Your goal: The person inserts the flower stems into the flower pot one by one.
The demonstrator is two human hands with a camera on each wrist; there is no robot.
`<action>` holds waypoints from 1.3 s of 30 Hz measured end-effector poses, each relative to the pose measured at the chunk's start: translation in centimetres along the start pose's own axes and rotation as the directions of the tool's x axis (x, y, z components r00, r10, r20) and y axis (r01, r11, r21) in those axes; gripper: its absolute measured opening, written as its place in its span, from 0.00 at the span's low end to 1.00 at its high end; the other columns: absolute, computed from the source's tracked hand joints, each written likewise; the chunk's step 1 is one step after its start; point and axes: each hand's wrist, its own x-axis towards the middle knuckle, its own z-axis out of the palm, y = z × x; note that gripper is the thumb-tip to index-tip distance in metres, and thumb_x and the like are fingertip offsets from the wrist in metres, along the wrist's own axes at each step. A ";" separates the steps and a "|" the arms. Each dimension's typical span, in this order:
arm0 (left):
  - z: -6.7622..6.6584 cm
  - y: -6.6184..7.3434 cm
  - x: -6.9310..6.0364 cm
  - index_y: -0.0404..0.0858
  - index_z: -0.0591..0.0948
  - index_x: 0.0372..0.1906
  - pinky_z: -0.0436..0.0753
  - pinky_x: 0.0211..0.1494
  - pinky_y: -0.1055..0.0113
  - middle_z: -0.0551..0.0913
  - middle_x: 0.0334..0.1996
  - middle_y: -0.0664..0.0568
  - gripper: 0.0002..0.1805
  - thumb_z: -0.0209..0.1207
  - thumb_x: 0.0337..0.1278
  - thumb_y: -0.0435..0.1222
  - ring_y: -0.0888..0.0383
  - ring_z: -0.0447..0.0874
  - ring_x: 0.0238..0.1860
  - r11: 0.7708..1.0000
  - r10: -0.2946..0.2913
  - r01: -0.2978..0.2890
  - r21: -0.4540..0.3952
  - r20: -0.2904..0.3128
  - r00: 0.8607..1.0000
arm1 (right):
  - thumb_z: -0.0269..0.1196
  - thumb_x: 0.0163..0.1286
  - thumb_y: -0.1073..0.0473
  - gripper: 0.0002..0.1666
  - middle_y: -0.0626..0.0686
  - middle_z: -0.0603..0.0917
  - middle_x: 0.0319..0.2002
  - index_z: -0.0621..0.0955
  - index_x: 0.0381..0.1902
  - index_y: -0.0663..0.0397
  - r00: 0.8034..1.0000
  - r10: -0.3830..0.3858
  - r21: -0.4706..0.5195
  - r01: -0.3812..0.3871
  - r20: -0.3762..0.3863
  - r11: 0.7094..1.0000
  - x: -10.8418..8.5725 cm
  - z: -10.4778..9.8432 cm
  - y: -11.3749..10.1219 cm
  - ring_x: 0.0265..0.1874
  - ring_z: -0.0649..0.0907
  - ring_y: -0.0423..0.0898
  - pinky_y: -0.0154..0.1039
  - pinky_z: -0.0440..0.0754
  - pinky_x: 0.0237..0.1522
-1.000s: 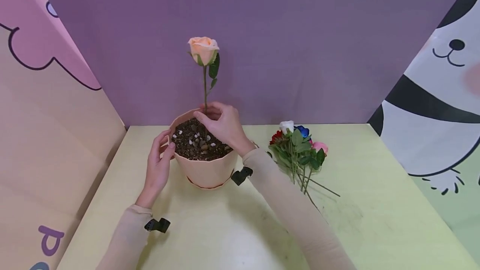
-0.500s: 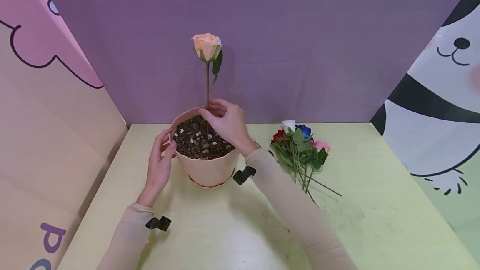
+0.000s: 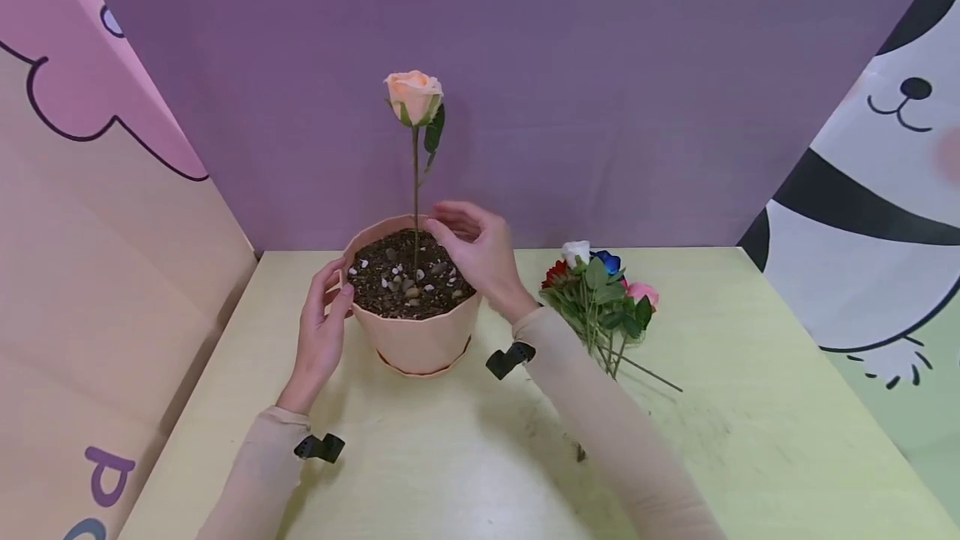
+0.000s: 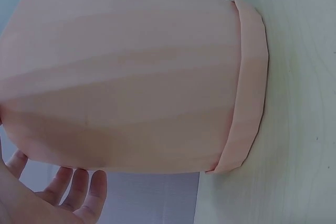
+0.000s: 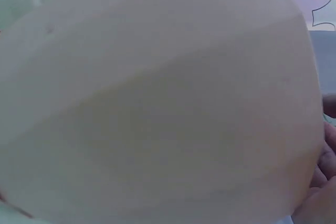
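Observation:
A peach artificial rose (image 3: 414, 98) stands upright, its stem in the dark soil (image 3: 382, 286) of a pink flowerpot (image 3: 420, 344). My left hand (image 3: 318, 344) holds the pot at its left rim, and in the left wrist view the fingertips (image 4: 94, 195) lie along the pot's side. To the right of the stem, my right hand (image 3: 486, 261) is over the pot's right rim with loosely bent fingers, apart from the rose. The pot's wall (image 5: 157, 119) fills most of the right wrist view, so that hand's contact with the rim is hard to tell.
To the right of the pot lies a bunch of artificial flowers (image 3: 600, 294), red, white, blue and pink, with stems toward the front. A purple backdrop (image 3: 600, 107) rises behind the pale table (image 3: 420, 457). Dark crumbs lie near my right sleeve (image 3: 615, 432).
My right hand has let go of the rose stem and moved right. The rose stays upright in the soil. The left hand keeps its place on the pot.

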 end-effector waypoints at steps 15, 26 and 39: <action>0.0 -0.4 -0.6 0.45 0.65 0.82 0.79 0.62 0.66 0.69 0.75 0.41 0.27 0.46 0.86 0.39 0.54 0.71 0.63 1.000 -0.006 0.006 0.003 0.005 1.000 | 0.71 0.73 0.60 0.15 0.60 0.92 0.52 0.89 0.54 0.61 0.999 0.026 0.000 -0.026 -0.039 1.000 -2.8 -3.7 1.3 0.48 0.91 0.46 0.33 0.87 0.52; 0.1 -0.2 -0.1 0.43 0.65 0.81 0.79 0.61 0.66 0.69 0.75 0.40 0.26 0.46 0.86 0.39 0.59 0.72 0.60 1.000 0.005 -0.004 -0.022 0.003 1.000 | 0.70 0.75 0.54 0.17 0.58 0.91 0.52 0.89 0.55 0.57 0.996 0.074 -0.109 -0.080 -0.055 0.991 -3.9 -7.7 1.9 0.47 0.87 0.36 0.30 0.83 0.47; 0.0 -0.2 0.1 0.42 0.66 0.81 0.79 0.60 0.67 0.70 0.74 0.39 0.26 0.46 0.86 0.38 0.60 0.73 0.59 1.000 -0.011 0.010 -0.025 -0.006 1.000 | 0.68 0.77 0.51 0.19 0.35 0.91 0.37 0.88 0.58 0.56 0.988 0.135 -0.124 -0.143 -0.071 0.982 -6.3 -13.2 5.0 0.35 0.89 0.32 0.27 0.87 0.40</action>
